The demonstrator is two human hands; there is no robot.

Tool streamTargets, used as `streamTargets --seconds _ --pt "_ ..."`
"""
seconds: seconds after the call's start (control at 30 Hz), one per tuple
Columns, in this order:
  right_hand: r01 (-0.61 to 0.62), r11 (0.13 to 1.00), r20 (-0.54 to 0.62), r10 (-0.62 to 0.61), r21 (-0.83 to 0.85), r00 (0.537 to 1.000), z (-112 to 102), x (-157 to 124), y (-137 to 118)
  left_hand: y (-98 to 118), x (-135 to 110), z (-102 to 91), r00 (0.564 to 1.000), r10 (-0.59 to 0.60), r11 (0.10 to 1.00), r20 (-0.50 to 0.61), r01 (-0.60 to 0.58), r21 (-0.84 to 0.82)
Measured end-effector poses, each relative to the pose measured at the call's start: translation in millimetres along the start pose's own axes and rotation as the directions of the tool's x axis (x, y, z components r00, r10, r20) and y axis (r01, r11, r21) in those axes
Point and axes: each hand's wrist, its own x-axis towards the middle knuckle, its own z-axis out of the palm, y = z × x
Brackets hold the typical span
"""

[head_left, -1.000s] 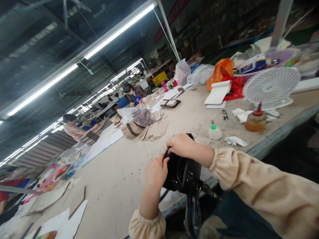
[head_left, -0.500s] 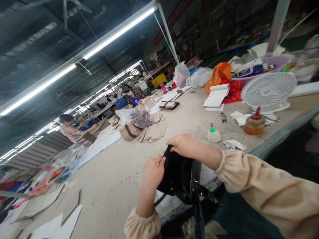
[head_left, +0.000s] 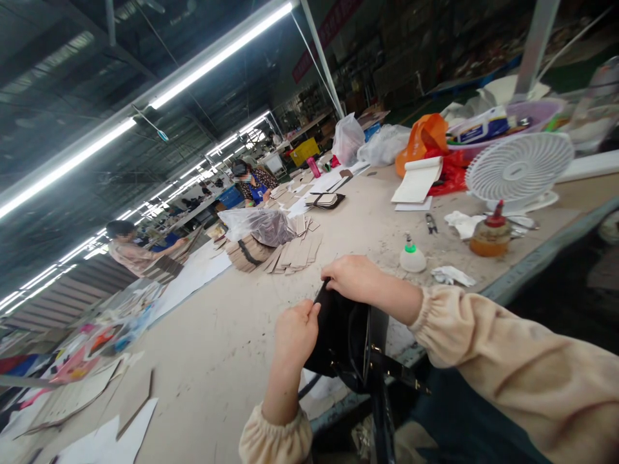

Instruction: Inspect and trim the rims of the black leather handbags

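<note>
A black handbag (head_left: 333,341) with gold-coloured fittings sits at the table's front edge, its mouth partly spread. My left hand (head_left: 296,332) is closed on the bag's left rim, thumb on top. The far part of the same rim is pinched by my right hand (head_left: 352,278), which lies across the bag's top. A black strap (head_left: 384,412) with metal hardware hangs over the edge toward me. The fingertips inside the bag are hidden. Past my right hand stands a small white bottle with a green collar (head_left: 412,256).
On the right are an amber glue bottle with a red cap (head_left: 491,235), a white fan (head_left: 520,167), snips (head_left: 431,223) and crumpled tissue (head_left: 453,276). Stacked brown strips (head_left: 246,253) lie ahead, partly under plastic. Two people work farther off. Card pieces (head_left: 135,406) lie at left.
The view has shifted slightly, so the scene sits a little further left and up. Both hands keep their hold on the bag's rim.
</note>
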Motion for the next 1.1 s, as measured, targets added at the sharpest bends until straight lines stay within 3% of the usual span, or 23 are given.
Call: streamTargets --seconds 0.3,0.47,0.6,0.77,1.1 --pt "0.014 0.999 0.006 -0.013 -0.042 1.000 -4.1 2.2 -3.8 2.6 5.0 -11.3 0.993 0.042 0.998 0.115 -0.045 0.031" --pt "0.011 0.998 0.010 -0.010 -0.055 1.000 -3.5 0.0 -7.0 10.8 22.0 -9.9 0.993 0.091 0.994 0.077 -0.087 -0.061" --pt "0.064 0.995 -0.030 -0.066 -0.078 0.997 -11.2 -11.5 -10.9 13.5 32.0 -4.3 0.997 0.040 0.997 0.066 -0.035 -0.073" --pt "0.054 0.987 -0.062 -0.064 -0.149 0.996 -19.0 -21.5 -9.5 12.7 34.6 -3.6 0.997 0.017 0.992 0.079 -0.007 -0.123" --pt "0.008 0.983 -0.114 -0.029 -0.183 0.993 -10.8 -12.7 -0.4 13.6 35.0 -0.6 0.997 0.042 0.981 0.063 -0.029 -0.190"
